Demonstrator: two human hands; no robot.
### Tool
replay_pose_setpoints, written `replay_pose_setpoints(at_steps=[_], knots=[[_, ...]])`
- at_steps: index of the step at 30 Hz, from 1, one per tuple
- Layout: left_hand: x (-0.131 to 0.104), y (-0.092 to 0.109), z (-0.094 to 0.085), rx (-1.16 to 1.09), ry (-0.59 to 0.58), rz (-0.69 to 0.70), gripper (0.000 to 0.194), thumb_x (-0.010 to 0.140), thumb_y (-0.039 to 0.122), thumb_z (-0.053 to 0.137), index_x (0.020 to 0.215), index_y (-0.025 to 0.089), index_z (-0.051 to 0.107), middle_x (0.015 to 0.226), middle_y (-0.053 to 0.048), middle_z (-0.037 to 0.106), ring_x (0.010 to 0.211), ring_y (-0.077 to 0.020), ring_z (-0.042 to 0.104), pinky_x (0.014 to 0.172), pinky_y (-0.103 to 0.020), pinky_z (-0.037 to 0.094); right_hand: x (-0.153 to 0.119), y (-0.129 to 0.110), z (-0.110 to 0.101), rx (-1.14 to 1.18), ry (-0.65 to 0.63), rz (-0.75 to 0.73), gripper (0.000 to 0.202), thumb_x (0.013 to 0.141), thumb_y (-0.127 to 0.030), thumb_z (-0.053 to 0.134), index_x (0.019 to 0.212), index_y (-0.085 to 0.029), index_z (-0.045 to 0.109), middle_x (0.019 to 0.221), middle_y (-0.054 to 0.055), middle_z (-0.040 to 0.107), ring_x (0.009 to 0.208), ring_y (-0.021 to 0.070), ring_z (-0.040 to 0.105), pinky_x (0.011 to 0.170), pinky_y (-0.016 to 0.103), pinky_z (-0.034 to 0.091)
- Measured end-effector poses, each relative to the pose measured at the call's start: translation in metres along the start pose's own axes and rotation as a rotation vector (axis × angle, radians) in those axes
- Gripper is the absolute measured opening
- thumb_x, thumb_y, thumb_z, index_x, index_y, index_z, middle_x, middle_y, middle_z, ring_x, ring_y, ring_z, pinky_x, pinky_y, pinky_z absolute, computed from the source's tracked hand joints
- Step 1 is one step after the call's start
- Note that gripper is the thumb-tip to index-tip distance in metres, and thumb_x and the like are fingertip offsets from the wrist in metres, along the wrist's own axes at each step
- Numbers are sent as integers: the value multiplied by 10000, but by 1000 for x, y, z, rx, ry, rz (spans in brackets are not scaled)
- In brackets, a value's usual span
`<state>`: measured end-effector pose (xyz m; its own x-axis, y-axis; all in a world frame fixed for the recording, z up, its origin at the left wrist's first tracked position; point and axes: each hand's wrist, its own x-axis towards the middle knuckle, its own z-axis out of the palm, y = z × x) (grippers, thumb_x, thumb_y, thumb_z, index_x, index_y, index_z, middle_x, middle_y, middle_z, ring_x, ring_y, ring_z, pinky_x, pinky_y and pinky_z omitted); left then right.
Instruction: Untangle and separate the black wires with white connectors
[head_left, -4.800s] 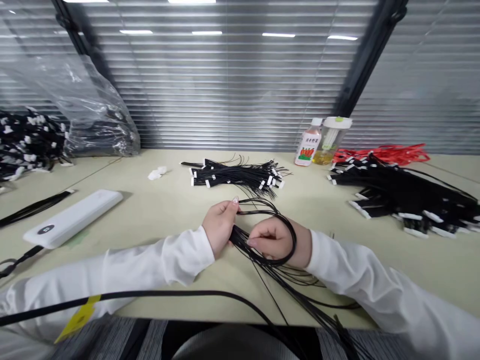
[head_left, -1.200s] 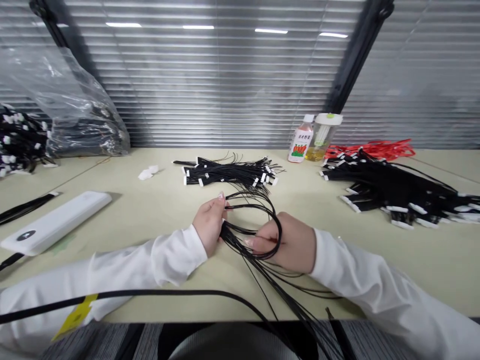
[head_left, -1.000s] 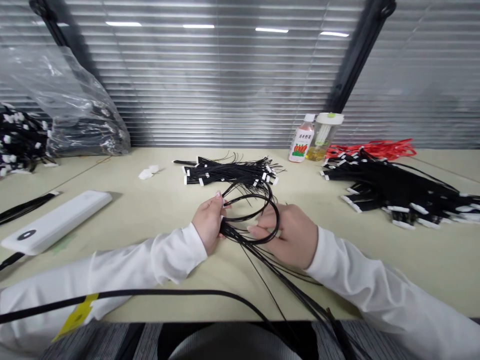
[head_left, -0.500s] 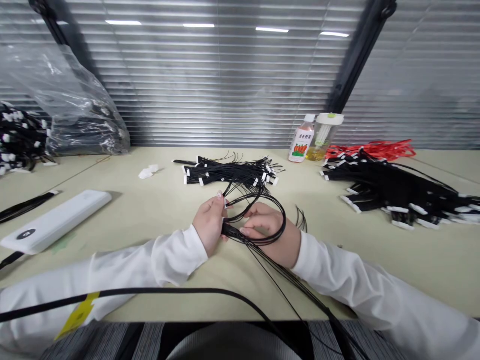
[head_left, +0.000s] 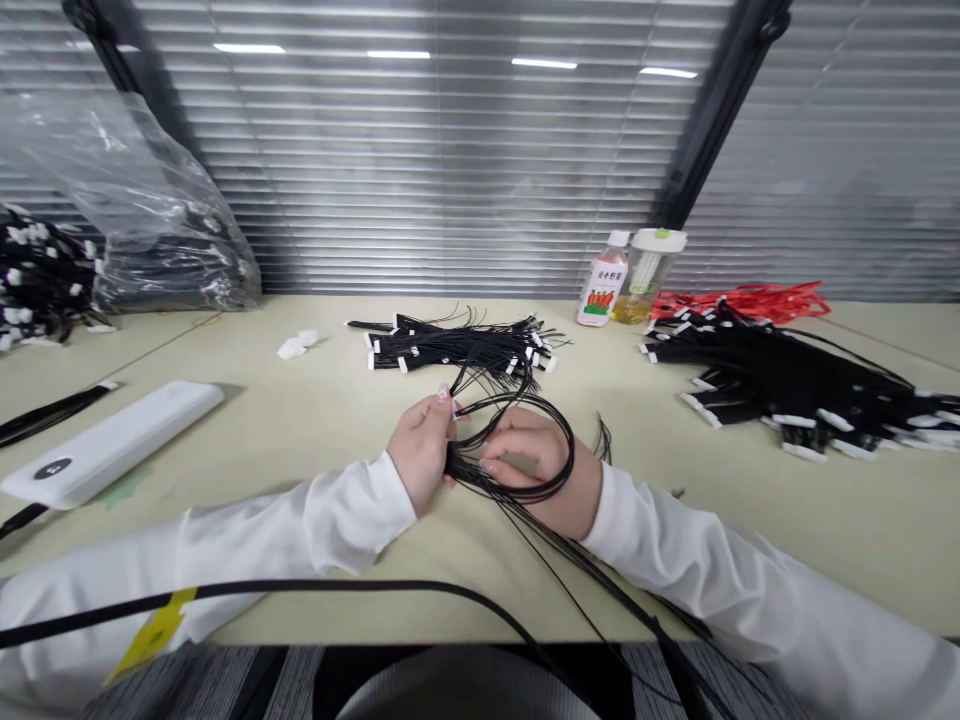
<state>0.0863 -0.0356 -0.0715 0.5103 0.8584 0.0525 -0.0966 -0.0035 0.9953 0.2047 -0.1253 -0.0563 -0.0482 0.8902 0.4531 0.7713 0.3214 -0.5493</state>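
Note:
My left hand (head_left: 422, 448) is closed on a bundle of thin black wires (head_left: 559, 478), its thumb by a small white connector (head_left: 457, 408). The wires bend round in a loop to the right of that hand. My right hand (head_left: 541, 465) sits within the loop, fingers curled and pinching at the wires near the left hand. From there the strands trail down over the table's front edge. Just beyond both hands lies a pile of black wires with white connectors (head_left: 457, 345).
On the right lie black cables with white connectors (head_left: 795, 375) and red strips (head_left: 780, 300). A bottle (head_left: 602, 280) and a lidded cup (head_left: 649, 275) stand behind. Leftward are a white power bank (head_left: 120, 440), a plastic bag (head_left: 172, 250) and white scraps (head_left: 298, 344). A black cable (head_left: 337, 585) crosses in front.
The wire loop has shifted very slightly to the right and flattened a little. Both hands stay in nearly the same place, still on the wires.

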Motion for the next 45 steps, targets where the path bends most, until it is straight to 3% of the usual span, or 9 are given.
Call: replay_pose_setpoints(at_steps=[12, 21, 27, 29, 32, 34, 39, 42, 45], knots=[[-1, 1, 0, 6, -13, -11, 376, 733, 521, 407, 658, 160, 478, 452, 71, 261, 294, -37, 284, 230, -161, 235, 1, 7, 2, -151, -15, -105, 180, 767, -218, 442, 655, -144, 562, 688, 16, 525, 633, 80, 472, 611, 212, 371], [1, -2, 0, -21, -24, -56, 395, 712, 551, 420, 690, 163, 492, 410, 73, 306, 260, -55, 311, 223, -179, 253, 5, 7, -9, -709, -191, -241, 215, 783, -206, 386, 620, -154, 517, 639, 35, 538, 594, 117, 444, 554, 262, 296], [3, 0, -1, -28, 18, -100, 408, 701, 566, 424, 682, 162, 481, 383, 79, 306, 246, -60, 305, 218, -182, 238, 7, -1, -50, -1021, -83, 43, 189, 781, -233, 420, 674, -180, 567, 559, 59, 546, 549, 157, 492, 487, 268, 259], [3, -1, -3, -50, 23, -104, 402, 696, 559, 440, 686, 159, 485, 397, 83, 290, 255, -51, 292, 223, -179, 236, 7, 4, -63, -1030, 78, 113, 167, 773, -222, 428, 754, -187, 590, 629, 61, 590, 598, 175, 536, 498, 275, 321], [3, -2, -6, -79, 32, -104, 398, 694, 550, 452, 678, 154, 489, 413, 84, 268, 274, -39, 278, 236, -170, 227, 7, 10, -73, -787, 460, 22, 213, 754, -197, 451, 907, -169, 596, 887, 72, 617, 835, 195, 562, 708, 341, 435], [3, -3, -7, -62, 28, -108, 402, 698, 551, 445, 670, 153, 491, 408, 81, 276, 277, -41, 283, 244, -170, 225, 8, 9, -74, -397, 577, -47, 323, 748, -201, 475, 1066, -176, 528, 1078, 69, 554, 958, 184, 534, 826, 359, 435], [-1, 0, -6, 30, -41, -94, 398, 709, 549, 432, 654, 160, 494, 380, 72, 314, 281, -46, 313, 276, -163, 241, 9, -4, -62, 548, 457, -18, 229, 763, -257, 493, 990, -234, 511, 1052, 27, 551, 800, 107, 585, 658, 274, 505], [-5, 3, -2, 70, -84, -79, 412, 707, 562, 422, 653, 159, 492, 378, 72, 319, 284, -45, 308, 278, -158, 229, 9, -5, -52, 699, 387, 29, 157, 762, -247, 496, 917, -225, 488, 676, -37, 570, 443, 32, 469, 405, 181, 407], [-7, 5, 0, 68, -117, -64, 415, 706, 558, 428, 649, 152, 489, 379, 69, 334, 302, -40, 301, 294, -153, 220, 7, 2, -42, 530, 223, 132, 170, 757, -251, 492, 914, -187, 507, 576, -46, 537, 416, 28, 431, 387, 161, 360]])
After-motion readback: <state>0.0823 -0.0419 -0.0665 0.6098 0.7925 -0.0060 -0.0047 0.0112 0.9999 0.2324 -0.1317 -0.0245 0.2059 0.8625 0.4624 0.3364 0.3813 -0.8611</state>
